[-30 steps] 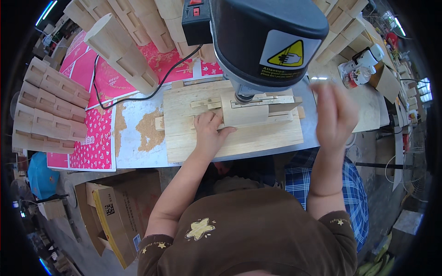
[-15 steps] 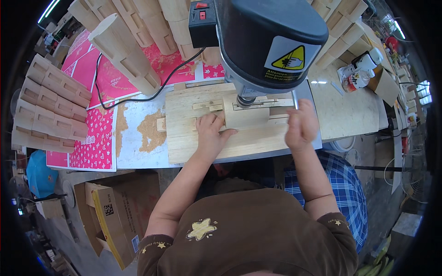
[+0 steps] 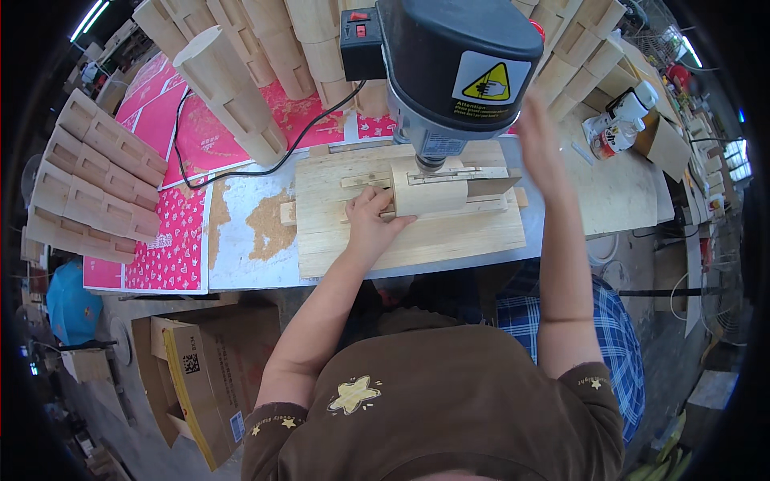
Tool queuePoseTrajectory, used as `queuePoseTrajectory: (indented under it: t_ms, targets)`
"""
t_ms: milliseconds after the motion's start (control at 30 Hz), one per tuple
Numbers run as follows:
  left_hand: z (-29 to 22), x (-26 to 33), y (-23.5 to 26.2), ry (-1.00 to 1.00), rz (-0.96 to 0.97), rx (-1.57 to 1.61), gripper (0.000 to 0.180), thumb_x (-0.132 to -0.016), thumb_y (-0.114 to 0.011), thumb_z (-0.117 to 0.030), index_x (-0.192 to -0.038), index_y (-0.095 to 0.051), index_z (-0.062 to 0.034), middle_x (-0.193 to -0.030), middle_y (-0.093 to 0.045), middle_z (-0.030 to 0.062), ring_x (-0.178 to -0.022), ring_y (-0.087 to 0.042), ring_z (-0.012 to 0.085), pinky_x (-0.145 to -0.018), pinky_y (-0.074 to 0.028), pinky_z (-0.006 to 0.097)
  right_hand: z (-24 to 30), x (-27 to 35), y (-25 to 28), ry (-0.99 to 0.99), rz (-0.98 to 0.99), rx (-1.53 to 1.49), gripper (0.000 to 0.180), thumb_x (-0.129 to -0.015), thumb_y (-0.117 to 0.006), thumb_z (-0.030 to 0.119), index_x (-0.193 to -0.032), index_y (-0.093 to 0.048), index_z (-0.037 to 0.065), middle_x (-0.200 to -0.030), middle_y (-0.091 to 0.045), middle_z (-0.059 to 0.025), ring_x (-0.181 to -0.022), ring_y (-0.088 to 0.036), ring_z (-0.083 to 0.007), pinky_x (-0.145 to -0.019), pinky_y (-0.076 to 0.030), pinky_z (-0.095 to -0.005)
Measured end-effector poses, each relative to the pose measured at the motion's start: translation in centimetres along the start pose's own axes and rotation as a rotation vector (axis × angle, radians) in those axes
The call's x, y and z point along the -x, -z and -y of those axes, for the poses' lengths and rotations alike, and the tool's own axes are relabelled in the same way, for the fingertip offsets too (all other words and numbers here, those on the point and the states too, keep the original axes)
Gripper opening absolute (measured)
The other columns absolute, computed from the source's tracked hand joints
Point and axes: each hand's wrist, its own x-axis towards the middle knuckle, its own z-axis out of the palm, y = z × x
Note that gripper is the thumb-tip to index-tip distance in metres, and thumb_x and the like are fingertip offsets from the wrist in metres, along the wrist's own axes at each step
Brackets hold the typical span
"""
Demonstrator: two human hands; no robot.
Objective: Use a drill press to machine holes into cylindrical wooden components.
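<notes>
A short, pale wooden cylinder (image 3: 429, 197) lies on its side on a wooden board (image 3: 337, 252), beneath the drill press (image 3: 457, 64). Its upper face carries a narrow slot, right under the drill chuck (image 3: 431, 163). My left hand (image 3: 374, 215) grips the cylinder's left end, thumb along the near side and fingers bent at the end face. My right hand (image 3: 541, 148) is raised beside the right of the drill head, blurred, with its fingers stretched upward and apart from the cylinder. Wooden strips (image 3: 485, 205) flank the cylinder on the board.
Slotted wooden cylinders (image 3: 100, 172) are stacked at the left, and more stand at the back. A black cable (image 3: 321, 116) curves over the pink sheet (image 3: 168, 248). Bottles (image 3: 618, 138) stand at the right. An open cardboard box (image 3: 216, 377) sits below, left.
My right hand has moved up and away from the metal lever at the drill's right, its fingers straightening. A red knob now shows behind the drill head. My left hand stays on the cylinder.
</notes>
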Motion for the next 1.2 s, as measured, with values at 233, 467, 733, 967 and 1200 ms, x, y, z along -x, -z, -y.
queuePoseTrajectory:
  t_ms: [233, 467, 733, 967, 1200]
  targets:
    - [0.9, 1.9, 4.9, -0.201, -0.003, -0.092, 0.035, -0.058, -0.078, -0.018, -0.09, -0.068, -0.0113, -0.084, -0.056, 0.0015, -0.085, -0.052, 0.0194, -0.085, -0.032, 0.036, -1.6, 9.1, 0.2, 0.069, 0.413, 0.397, 0.033, -0.069, -0.069, 0.01, -0.1, -0.057, 0.005, -0.092, -0.054, -0.0124, -0.089, -0.05, -0.0329, -0.08, -0.041, -0.0404]
    - [-1.1, 6.2, 13.0, 0.455, -0.088, 0.516, 0.017, -0.073, -0.073, -0.015, -0.08, -0.066, -0.0019, -0.067, -0.059, -0.0005, -0.06, -0.052, 0.0076, -0.056, -0.039, 0.022, -0.2, 10.7, 0.9, 0.064, 0.393, 0.336, 0.033, -0.067, -0.069, 0.006, -0.097, -0.056, 0.004, -0.09, -0.054, -0.0116, -0.087, -0.05, -0.0318, -0.076, -0.041, -0.0393]
    - [-1.8, 7.1, 9.7, 0.779, -0.03, 0.713, 0.023, -0.078, -0.071, -0.022, -0.074, -0.064, -0.0003, -0.063, -0.058, -0.0006, -0.052, -0.043, 0.0035, -0.047, -0.032, 0.019, 1.9, 11.7, 0.8, 0.054, 0.468, 0.266, 0.032, -0.067, -0.069, 0.005, -0.096, -0.056, 0.004, -0.089, -0.053, -0.0108, -0.085, -0.049, -0.0314, -0.076, -0.041, -0.0391]
    - [-5.2, 4.7, 4.6, 0.569, 0.258, 0.685, 0.045, -0.073, -0.077, -0.012, -0.109, -0.056, 0.0067, -0.094, -0.063, 0.0072, -0.081, -0.058, 0.0104, -0.076, -0.047, 0.025, 1.5, 11.9, 0.3, 0.073, 0.445, 0.299, 0.032, -0.067, -0.069, 0.006, -0.096, -0.056, 0.005, -0.088, -0.053, -0.0102, -0.085, -0.049, -0.0309, -0.076, -0.04, -0.039]
    - [-2.7, 4.3, 3.8, -0.062, 0.131, 0.088, 0.065, -0.061, -0.082, -0.012, -0.119, -0.053, -0.0012, -0.111, -0.056, 0.0119, -0.099, -0.055, 0.0245, -0.083, -0.046, 0.034, -1.2, 11.4, -0.7, 0.065, 0.304, 0.344, 0.04, -0.067, -0.07, 0.007, -0.105, -0.056, 0.006, -0.094, -0.056, -0.0103, -0.092, -0.051, -0.0321, -0.091, -0.037, -0.0471]
